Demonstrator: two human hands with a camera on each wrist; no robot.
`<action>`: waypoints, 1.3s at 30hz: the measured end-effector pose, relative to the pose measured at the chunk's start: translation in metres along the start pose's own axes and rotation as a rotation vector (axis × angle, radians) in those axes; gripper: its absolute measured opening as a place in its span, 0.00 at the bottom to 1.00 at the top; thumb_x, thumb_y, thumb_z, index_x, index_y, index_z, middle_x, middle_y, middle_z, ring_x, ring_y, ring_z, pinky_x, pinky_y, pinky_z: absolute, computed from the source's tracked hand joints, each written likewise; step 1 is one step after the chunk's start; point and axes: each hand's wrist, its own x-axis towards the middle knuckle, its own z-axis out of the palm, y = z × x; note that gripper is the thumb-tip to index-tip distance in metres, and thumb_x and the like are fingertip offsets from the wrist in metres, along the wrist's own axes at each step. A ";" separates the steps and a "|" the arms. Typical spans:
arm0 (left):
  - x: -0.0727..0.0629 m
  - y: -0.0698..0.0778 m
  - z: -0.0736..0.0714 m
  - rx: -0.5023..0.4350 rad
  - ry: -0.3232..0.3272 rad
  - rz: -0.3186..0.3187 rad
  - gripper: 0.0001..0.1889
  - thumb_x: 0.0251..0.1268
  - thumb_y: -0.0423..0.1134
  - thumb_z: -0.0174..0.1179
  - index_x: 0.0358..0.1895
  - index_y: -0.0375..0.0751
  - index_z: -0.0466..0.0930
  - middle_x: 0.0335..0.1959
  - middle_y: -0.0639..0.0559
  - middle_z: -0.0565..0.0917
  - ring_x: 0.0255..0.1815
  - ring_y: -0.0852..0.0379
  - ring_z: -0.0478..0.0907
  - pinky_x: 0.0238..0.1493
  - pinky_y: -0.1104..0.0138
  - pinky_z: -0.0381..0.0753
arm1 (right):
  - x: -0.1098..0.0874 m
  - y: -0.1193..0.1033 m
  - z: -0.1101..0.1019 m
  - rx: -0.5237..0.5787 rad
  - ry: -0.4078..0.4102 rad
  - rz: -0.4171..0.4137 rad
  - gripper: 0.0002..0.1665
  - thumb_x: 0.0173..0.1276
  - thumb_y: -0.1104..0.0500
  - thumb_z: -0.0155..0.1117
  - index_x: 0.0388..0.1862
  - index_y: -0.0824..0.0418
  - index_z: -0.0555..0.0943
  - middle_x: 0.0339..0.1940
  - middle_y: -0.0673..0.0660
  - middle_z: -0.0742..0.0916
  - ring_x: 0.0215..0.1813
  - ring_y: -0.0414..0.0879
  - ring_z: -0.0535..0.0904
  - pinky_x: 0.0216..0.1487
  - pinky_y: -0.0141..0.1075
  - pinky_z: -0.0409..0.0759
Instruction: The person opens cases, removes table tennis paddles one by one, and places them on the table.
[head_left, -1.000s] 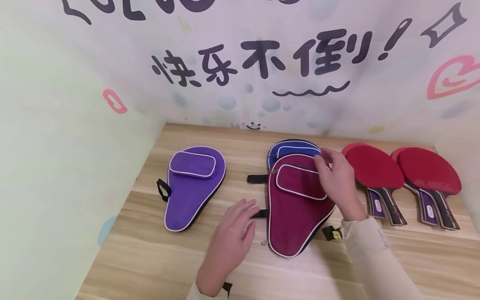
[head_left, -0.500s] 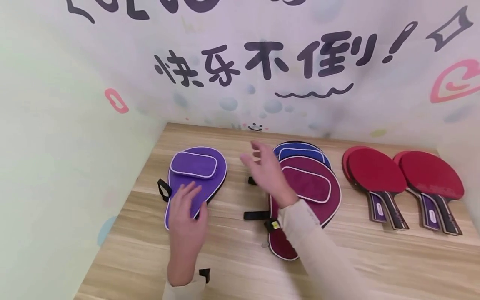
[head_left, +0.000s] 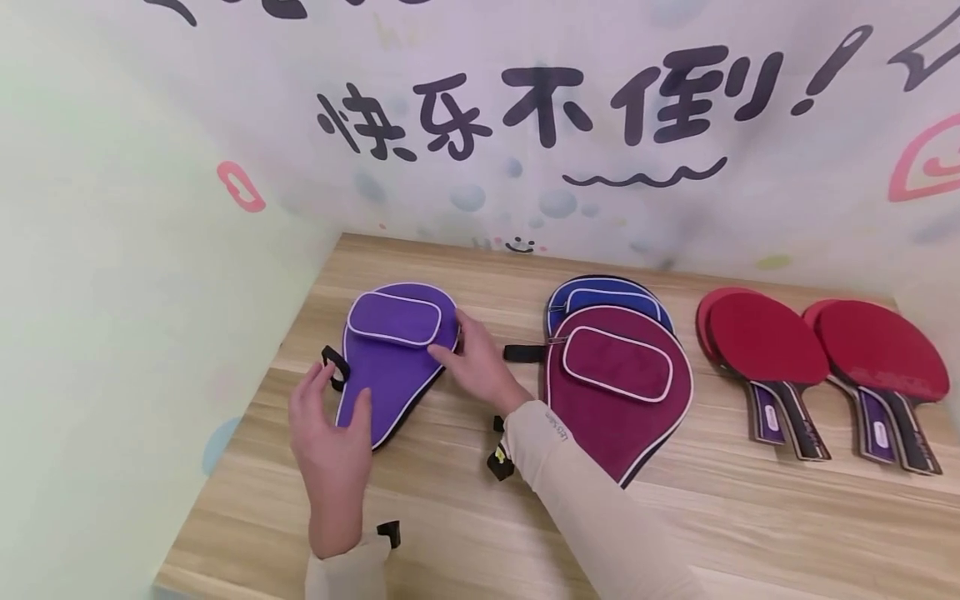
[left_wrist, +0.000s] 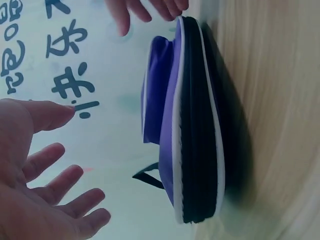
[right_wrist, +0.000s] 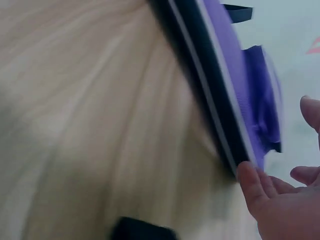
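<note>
A wooden table (head_left: 247, 525) with pale, streaky grain sits in a corner, its far edge meeting a whitish back wall (head_left: 427, 212) that carries bold black characters (head_left: 547, 104), a wavy line (head_left: 645, 177) beneath them, soft blue spots (head_left: 468, 197) and a small smiley (head_left: 519, 245) just above the table. A pink heart (head_left: 907, 175), cut off by the frame, marks the right side, while the pale greenish left wall (head_left: 112, 292) bears a pink ring (head_left: 241, 187) and, low by the table's edge, a blue patch (head_left: 219, 446). The light is soft, with a whitish sheen across the near wood.
</note>
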 end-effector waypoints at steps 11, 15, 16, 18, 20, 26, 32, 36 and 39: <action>0.009 -0.008 -0.004 0.145 -0.363 -0.358 0.49 0.66 0.47 0.69 0.83 0.42 0.47 0.80 0.34 0.59 0.79 0.32 0.60 0.76 0.38 0.61 | 0.001 0.013 0.016 -0.130 0.005 -0.026 0.46 0.73 0.54 0.66 0.81 0.67 0.55 0.78 0.65 0.71 0.79 0.59 0.66 0.82 0.47 0.60; 0.010 -0.011 -0.004 0.177 -0.421 -0.405 0.51 0.68 0.49 0.67 0.83 0.42 0.42 0.80 0.32 0.59 0.78 0.30 0.60 0.75 0.37 0.62 | -0.001 0.014 0.016 -0.189 0.011 -0.012 0.46 0.75 0.54 0.63 0.81 0.68 0.53 0.79 0.66 0.70 0.79 0.62 0.65 0.82 0.51 0.60; 0.010 -0.012 -0.004 0.182 -0.430 -0.414 0.51 0.68 0.49 0.67 0.84 0.42 0.42 0.80 0.31 0.59 0.79 0.30 0.60 0.75 0.37 0.61 | -0.001 0.014 0.016 -0.198 0.013 -0.011 0.45 0.75 0.54 0.63 0.81 0.69 0.54 0.78 0.66 0.70 0.79 0.62 0.65 0.82 0.51 0.60; 0.011 -0.014 -0.004 0.191 -0.451 -0.431 0.51 0.68 0.50 0.66 0.84 0.43 0.41 0.80 0.31 0.59 0.79 0.29 0.59 0.76 0.37 0.61 | -0.001 0.013 0.016 -0.222 0.017 -0.018 0.45 0.76 0.55 0.62 0.80 0.71 0.53 0.78 0.68 0.70 0.79 0.63 0.65 0.82 0.51 0.60; 0.012 -0.015 -0.005 0.199 -0.477 -0.442 0.51 0.68 0.51 0.66 0.84 0.42 0.40 0.79 0.30 0.61 0.78 0.29 0.60 0.75 0.37 0.62 | -0.001 0.012 0.016 -0.242 0.019 -0.025 0.44 0.76 0.55 0.62 0.80 0.72 0.53 0.77 0.69 0.71 0.79 0.63 0.66 0.82 0.51 0.60; 0.015 -0.019 -0.004 0.211 -0.518 -0.429 0.53 0.67 0.52 0.67 0.83 0.39 0.41 0.76 0.31 0.67 0.75 0.30 0.65 0.73 0.38 0.65 | 0.002 0.012 0.014 -0.235 0.016 0.000 0.46 0.75 0.56 0.64 0.81 0.71 0.52 0.78 0.69 0.69 0.80 0.62 0.64 0.83 0.50 0.57; 0.015 -0.023 -0.003 0.207 -0.526 -0.430 0.55 0.62 0.52 0.72 0.83 0.42 0.44 0.75 0.34 0.70 0.74 0.32 0.68 0.72 0.40 0.67 | 0.001 0.014 0.010 -0.131 -0.018 0.058 0.49 0.71 0.58 0.67 0.82 0.68 0.52 0.80 0.66 0.67 0.82 0.58 0.61 0.84 0.46 0.57; 0.016 -0.025 -0.004 0.216 -0.536 -0.429 0.57 0.59 0.54 0.73 0.84 0.43 0.44 0.73 0.35 0.72 0.73 0.32 0.69 0.71 0.40 0.68 | -0.001 0.015 0.007 -0.032 -0.055 0.058 0.52 0.69 0.59 0.68 0.83 0.68 0.50 0.81 0.66 0.67 0.82 0.56 0.61 0.84 0.44 0.56; 0.016 -0.026 -0.005 0.210 -0.524 -0.430 0.57 0.57 0.54 0.74 0.84 0.46 0.45 0.72 0.36 0.74 0.72 0.33 0.71 0.70 0.40 0.70 | -0.004 0.016 0.005 0.068 -0.075 0.081 0.54 0.69 0.57 0.69 0.84 0.65 0.48 0.79 0.65 0.71 0.78 0.54 0.68 0.82 0.45 0.62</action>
